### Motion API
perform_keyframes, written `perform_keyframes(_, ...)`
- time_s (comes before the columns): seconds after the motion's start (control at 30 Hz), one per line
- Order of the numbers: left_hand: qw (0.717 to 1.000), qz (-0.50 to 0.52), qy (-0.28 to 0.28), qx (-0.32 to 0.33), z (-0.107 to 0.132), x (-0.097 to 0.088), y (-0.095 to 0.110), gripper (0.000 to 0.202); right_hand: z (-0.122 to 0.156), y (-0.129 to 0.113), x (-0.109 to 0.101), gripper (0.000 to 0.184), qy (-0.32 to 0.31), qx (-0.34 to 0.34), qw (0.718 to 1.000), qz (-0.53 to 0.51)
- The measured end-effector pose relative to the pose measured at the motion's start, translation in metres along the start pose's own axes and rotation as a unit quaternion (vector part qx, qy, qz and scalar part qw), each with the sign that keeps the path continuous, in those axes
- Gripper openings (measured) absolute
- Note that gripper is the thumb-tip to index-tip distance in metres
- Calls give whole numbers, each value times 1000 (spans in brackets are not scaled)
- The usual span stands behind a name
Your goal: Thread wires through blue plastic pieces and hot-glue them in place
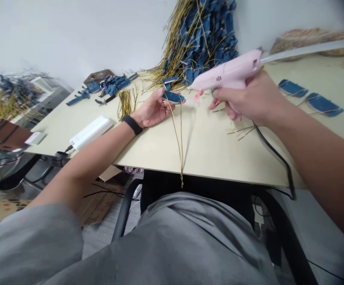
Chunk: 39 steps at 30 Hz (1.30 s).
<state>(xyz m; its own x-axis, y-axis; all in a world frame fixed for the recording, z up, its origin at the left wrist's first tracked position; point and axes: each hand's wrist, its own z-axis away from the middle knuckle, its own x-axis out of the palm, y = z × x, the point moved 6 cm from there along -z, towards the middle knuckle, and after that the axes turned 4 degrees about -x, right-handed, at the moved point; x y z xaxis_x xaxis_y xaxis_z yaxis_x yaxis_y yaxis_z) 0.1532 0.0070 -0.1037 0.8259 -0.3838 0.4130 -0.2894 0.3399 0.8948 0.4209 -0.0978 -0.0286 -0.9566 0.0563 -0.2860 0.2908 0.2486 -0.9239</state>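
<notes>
My left hand (155, 110) holds a small blue circuit board (173, 97) between thumb and fingers, above the table. Thin yellow and black wires (180, 150) hang from the board past the table's front edge. In my right hand (249, 97) is a pale pink glue gun (225, 73), its fingers wrapped round the handle. The gun's nozzle points left, close to the board; whether they touch I cannot tell. A clear glue stick (308, 48) sticks out of the gun's back end. A black cord (274, 152) runs down from its handle.
A large heap of blue boards with yellow wires (201, 39) stands at the back. Two blue boards (323, 105) lie on the right. Cutters (105, 100), a wire bundle (127, 103) and a white power strip (91, 132) are on the left. The table's front edge (207, 177) is near my lap.
</notes>
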Motion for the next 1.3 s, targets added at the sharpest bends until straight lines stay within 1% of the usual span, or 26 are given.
perform_keyframes(0.07,1000,19,1,-10,2,4,-1,49,2,-3,2,19,1,-12,999,34)
perform_keyframes(0.17,999,38,-15,-11,3,8,-2,48,5,-7,6,16,-11,-21,999,38)
perform_keyframes(0.33,998,46,-32,-4,1,4,-5,52,5,-5,3,12,-6,-18,999,45)
perform_keyframes(0.53,999,32,-34,-13,-1,2,-6,60,6,-4,1,12,-3,-6,997,74)
perform_keyframes(0.67,999,33,-38,-9,2,7,-5,57,7,-4,3,13,-15,6,997,78)
perform_keyframes(0.77,999,34,-40,-11,3,10,-6,59,8,-3,4,14,-21,11,997,80)
perform_keyframes(0.87,998,39,-37,-16,3,10,-6,59,8,-2,3,10,-22,8,996,82)
perform_keyframes(0.93,998,41,-36,-19,3,10,-7,58,9,-3,3,12,-27,3,996,81)
perform_keyframes(1.03,998,44,-32,-20,2,8,-7,56,11,-6,4,9,-29,6,994,102)
perform_keyframes(1.13,998,48,-33,-19,1,8,-8,53,13,-12,5,18,-21,27,991,132)
perform_keyframes(1.2,998,50,-38,-20,1,8,-9,52,14,-15,6,16,-18,39,990,138)
perform_keyframes(1.3,997,54,-44,-21,1,8,-11,51,13,-16,7,11,-26,35,990,134)
